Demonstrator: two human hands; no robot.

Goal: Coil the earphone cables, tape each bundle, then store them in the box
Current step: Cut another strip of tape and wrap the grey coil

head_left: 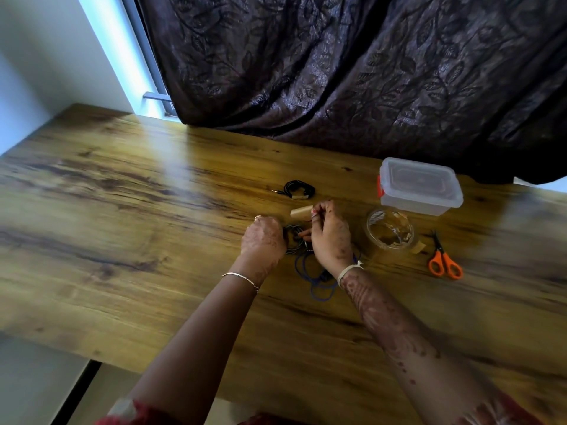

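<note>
From the head camera, both hands meet over the wooden counter (129, 216). The left hand (264, 237) is curled round the near-left side of a dark coil (293, 237) of earphone cable, gripping it against the counter. The right hand (331, 234) is just right of that coil. Its thumb and forefinger pinch a brown tape strip (302, 211), which sticks out to the left above the coil, and its lower fingers touch the coil's right edge.

Under the right wrist, a loose blue cable (319, 280) lies in untidy loops. Beyond both hands, well apart from them, a taped black bundle (299, 189) rests with its plug pointing left. Just right of the right hand stands a clear tape roll (389, 230). The lidded plastic box (420, 185) sits beyond the roll, and orange-handled scissors (443, 262) lie farther right. A dark curtain (352, 72) hangs behind.
</note>
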